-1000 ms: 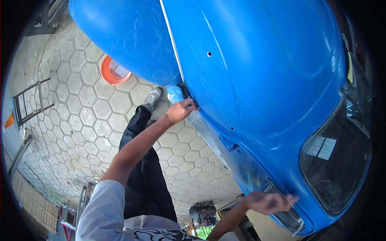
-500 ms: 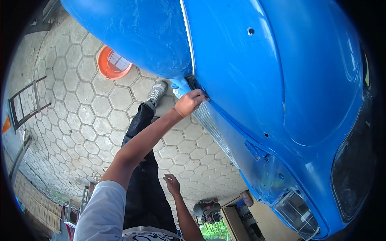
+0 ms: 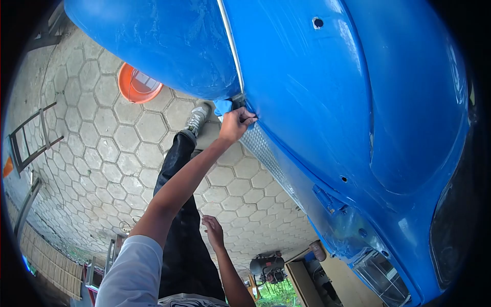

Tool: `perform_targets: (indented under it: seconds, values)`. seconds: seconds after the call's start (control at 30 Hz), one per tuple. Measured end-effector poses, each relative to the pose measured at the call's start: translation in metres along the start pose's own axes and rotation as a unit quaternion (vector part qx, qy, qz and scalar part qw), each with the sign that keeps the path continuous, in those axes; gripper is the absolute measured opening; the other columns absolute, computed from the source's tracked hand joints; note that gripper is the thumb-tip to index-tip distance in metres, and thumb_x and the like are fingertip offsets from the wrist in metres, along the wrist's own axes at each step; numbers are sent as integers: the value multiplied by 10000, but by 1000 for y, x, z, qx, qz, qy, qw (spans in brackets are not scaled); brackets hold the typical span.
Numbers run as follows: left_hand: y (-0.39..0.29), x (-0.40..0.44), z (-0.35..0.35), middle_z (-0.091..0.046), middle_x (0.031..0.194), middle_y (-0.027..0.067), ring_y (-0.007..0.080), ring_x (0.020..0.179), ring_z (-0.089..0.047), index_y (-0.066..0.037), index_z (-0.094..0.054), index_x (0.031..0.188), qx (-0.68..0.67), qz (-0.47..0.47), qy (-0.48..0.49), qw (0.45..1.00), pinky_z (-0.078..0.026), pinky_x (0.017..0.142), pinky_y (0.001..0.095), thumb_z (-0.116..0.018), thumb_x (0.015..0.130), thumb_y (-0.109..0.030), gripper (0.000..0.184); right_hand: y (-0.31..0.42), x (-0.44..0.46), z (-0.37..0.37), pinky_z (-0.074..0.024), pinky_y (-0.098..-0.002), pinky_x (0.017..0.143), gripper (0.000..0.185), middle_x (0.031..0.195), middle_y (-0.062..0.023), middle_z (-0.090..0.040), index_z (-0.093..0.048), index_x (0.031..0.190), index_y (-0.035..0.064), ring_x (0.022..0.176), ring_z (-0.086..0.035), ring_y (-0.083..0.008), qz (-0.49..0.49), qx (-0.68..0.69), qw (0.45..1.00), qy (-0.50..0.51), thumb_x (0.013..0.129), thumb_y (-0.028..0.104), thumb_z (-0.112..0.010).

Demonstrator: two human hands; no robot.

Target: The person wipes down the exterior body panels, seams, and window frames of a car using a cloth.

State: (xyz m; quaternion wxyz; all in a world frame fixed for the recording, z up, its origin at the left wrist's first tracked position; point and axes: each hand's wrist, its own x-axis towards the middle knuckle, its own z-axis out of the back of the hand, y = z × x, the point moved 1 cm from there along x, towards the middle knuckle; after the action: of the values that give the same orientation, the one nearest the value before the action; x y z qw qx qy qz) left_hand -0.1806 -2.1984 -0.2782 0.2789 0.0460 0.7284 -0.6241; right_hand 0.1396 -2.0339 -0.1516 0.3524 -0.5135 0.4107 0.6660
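Note:
My left hand [image 3: 236,124] reaches across to the lower edge of a glossy blue car body [image 3: 302,87]. Its thumb and fingers are pinched together near the panel's corner; whatever lies between them is too small to make out. Just above the fingers are a dark piece [image 3: 238,101] and a light-blue cloth-like bit [image 3: 222,107], below the end of a pale trim strip [image 3: 231,41]. A textured silvery strip [image 3: 263,148] runs along the body's lower side. My right hand [image 3: 213,231] hangs low beside my leg, fingers loosely apart, holding nothing visible.
An orange basin [image 3: 124,84] of liquid stands on the hexagonal paving [image 3: 128,138], near my shoe [image 3: 197,120]. A metal frame [image 3: 23,148] lies at the left. A compressor-like machine [image 3: 267,263] and a wooden cabinet [image 3: 302,276] are at the bottom.
My left hand has shifted slightly left and up along the panel edge, its fingers still pinched. My right hand has moved a little left. The whole view has shifted slightly.

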Motion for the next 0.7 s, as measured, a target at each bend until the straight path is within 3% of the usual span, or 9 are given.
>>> perform_targets:
  seconds: [0.07, 0.17, 0.33, 0.43, 0.57, 0.6, 0.7]
  values:
    - [33, 18, -3, -735, 824, 93, 123, 739, -693, 23, -678, 873, -24, -4, -7, 1000, -545, 698, 275, -744, 830, -22, 91, -9, 1, 7, -484, -313, 809, 338, 1156, -40, -656, -603, 1212, 110, 1064, -628, -158, -9, -4, 1000, 0, 939, 307, -574]
    - [39, 31, 0, -736, 824, 97, 135, 730, -696, 23, -688, 875, 43, 30, -28, 998, -549, 705, 279, -747, 817, -10, 90, -19, -1, 11, -483, -316, 814, 344, 1166, -51, -656, -600, 1224, 112, 1073, -628, -164, -45, -4, 999, -5, 944, 309, -568]
    - [59, 41, -6, -728, 848, 81, 140, 796, -703, 19, -674, 872, 51, 61, -41, 996, -554, 745, 264, -717, 816, 32, 72, -22, -14, 15, -488, -327, 818, 356, 1158, -61, -654, -607, 1222, 104, 1082, -628, -175, -74, 15, 997, -25, 942, 322, -579]
    - [49, 27, -2, -731, 865, 123, 172, 783, -700, 13, -695, 912, -24, -33, 1, 999, -549, 728, 299, -705, 821, 37, 95, -16, -28, 11, -489, -330, 822, 359, 1166, -56, -649, -606, 1223, 99, 1077, -629, -175, -73, 47, 996, -29, 939, 319, -583]
    - [-19, -14, 9, -718, 870, 135, 236, 889, -720, 11, -606, 888, 111, -112, 30, 987, -549, 739, 332, -643, 836, 80, 95, -22, -38, 1, -484, -322, 823, 350, 1161, -44, -644, -610, 1212, 102, 1063, -626, -159, -82, 38, 996, 2, 937, 316, -586]
    - [-24, -19, 8, -694, 852, 164, 285, 924, -712, -8, -505, 892, 53, -118, 33, 991, -545, 730, 360, -615, 832, 103, 167, -24, -40, -2, -483, -319, 822, 346, 1157, -41, -644, -612, 1208, 103, 1059, -624, -153, -84, 38, 996, 7, 936, 316, -587]
    - [-12, 0, 6, -665, 850, 187, 334, 910, -699, -28, -452, 909, 64, -103, 20, 992, -539, 717, 381, -600, 828, 106, 215, -30, -42, -7, -480, -311, 818, 330, 1138, -32, -645, -616, 1197, 107, 1050, -620, -134, -95, 28, 995, 9, 929, 297, -589]
